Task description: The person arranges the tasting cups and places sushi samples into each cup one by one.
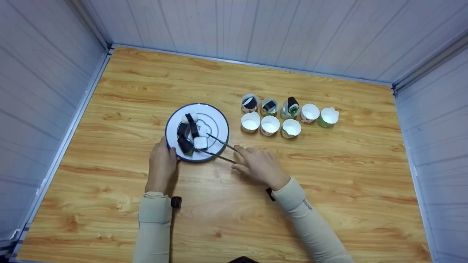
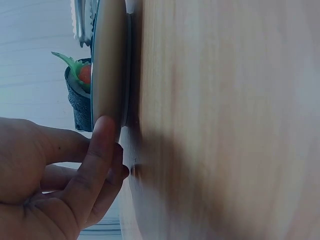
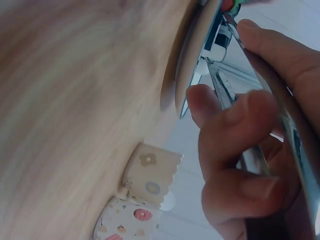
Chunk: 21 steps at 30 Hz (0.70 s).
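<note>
A white plate (image 1: 219,126) with a dark blue rim bears several sushi pieces in black seaweed and white rice. One is a roll (image 2: 80,102) with a green leaf and orange filling. My left hand (image 1: 162,164) pinches the plate's rim at its near left side; in the left wrist view a finger lies against the plate's outer wall. From the right, my right hand (image 1: 261,166) grips metal tongs (image 1: 222,142), their arms spread apart. One tong tip touches or nearly touches a white sushi piece (image 1: 200,142); the other is apart from it, over the plate.
Right of the plate, paper cups (image 1: 270,133) stand in two rows. Three back-row cups hold sushi, including a dark roll (image 1: 291,102); several others show bare white insides. Pale panel walls (image 1: 234,29) border the wooden table (image 1: 365,164) at the back and both sides.
</note>
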Available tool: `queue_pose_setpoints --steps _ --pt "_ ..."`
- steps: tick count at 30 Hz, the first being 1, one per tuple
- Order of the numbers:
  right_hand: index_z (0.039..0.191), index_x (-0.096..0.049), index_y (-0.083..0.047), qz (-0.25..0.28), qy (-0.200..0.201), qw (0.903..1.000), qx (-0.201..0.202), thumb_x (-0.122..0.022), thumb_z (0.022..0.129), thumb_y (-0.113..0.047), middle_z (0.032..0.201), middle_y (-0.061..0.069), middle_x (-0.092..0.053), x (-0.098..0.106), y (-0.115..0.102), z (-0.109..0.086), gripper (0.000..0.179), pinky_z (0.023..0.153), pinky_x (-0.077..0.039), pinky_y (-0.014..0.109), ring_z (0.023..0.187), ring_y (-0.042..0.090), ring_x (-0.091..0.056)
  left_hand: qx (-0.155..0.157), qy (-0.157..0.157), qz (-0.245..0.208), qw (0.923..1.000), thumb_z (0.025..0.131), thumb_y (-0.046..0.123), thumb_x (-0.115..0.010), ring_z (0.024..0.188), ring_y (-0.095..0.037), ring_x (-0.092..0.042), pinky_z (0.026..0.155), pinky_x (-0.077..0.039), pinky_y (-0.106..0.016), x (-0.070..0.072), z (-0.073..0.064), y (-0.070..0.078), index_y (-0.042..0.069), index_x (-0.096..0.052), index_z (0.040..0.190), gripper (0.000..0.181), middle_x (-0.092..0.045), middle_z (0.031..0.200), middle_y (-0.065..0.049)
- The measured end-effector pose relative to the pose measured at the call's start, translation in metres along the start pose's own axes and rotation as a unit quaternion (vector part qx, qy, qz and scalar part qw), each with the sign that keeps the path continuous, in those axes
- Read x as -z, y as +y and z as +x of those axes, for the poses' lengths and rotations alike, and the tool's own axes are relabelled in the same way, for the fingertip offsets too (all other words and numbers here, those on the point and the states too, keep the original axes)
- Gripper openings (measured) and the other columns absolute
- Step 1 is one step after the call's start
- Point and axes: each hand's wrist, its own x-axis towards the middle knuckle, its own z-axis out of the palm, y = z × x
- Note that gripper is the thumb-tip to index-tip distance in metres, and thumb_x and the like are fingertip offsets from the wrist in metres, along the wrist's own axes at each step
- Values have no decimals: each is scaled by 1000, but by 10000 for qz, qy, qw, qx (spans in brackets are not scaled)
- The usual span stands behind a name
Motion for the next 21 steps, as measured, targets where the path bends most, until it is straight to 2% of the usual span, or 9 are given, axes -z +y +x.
queue_pose_setpoints --steps 8,14,21 --pt "139 -56 -17 -11 -127 9999 11 -61 96 -52 101 7 -71 -3 -5 4 56 55 -51 40 76 27 -67 198 -137 -5 9997 104 4 -47 124 -44 -49 107 -40 -52 0 1 1 -9 -38 147 47 -52 131 -32" --pt "139 -55 -17 -10 -170 9998 -39 -60 98 -50 101 7 -70 -7 -7 6 53 56 -51 41 76 27 -67 335 -231 59 9992 104 6 -46 126 -43 -48 109 -39 -51 1 1 2 -8 -35 149 48 -51 133 -31" --pt "137 -57 -16 -68 64 9999 72 -64 97 -45 91 7 -69 -11 -7 6 50 52 -49 40 68 27 -64 335 -227 93 9991 104 6 -46 126 -42 -49 108 -39 -50 0 2 2 -7 -35 149 48 -51 134 -30"
